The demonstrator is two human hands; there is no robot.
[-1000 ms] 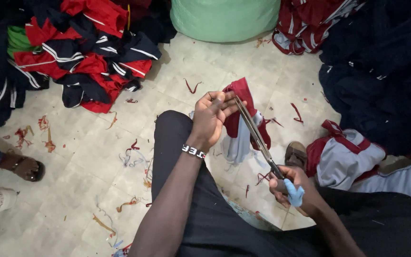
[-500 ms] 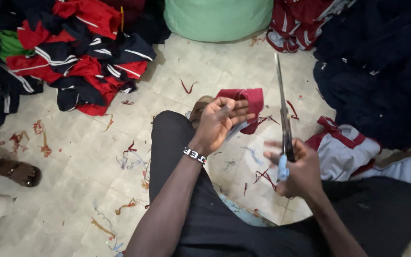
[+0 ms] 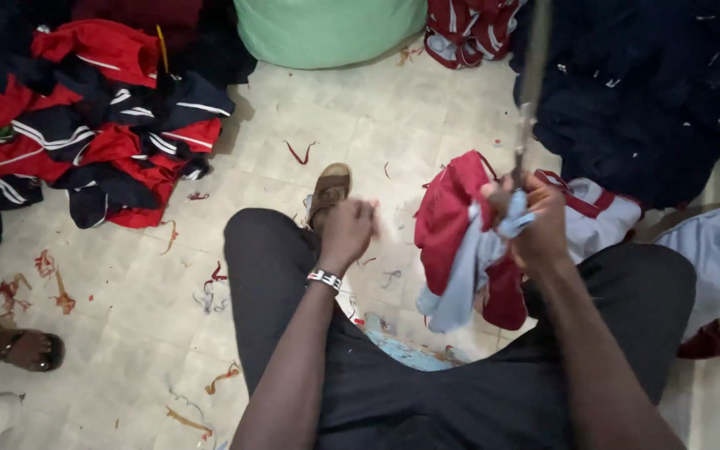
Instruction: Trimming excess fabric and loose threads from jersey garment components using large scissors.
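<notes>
Left hand [image 3: 347, 233]: I have released the red fabric piece [image 3: 452, 212], now a loose fist above the knee | Right hand [image 3: 535, 221]: raised, now gripping fabric together with scissors [image 3: 527, 108] | Scissors: swung from diagonal to upright, blades blurred.

Soft even daylight — motion-blurred hands

Two hands: left hand [image 3: 347, 229], right hand [image 3: 539, 221]. One pair of scissors [image 3: 527, 108], one green sack [image 3: 327, 29], one beaded bracelet [image 3: 324, 279], one brown sandal [image 3: 329, 190].
</notes>
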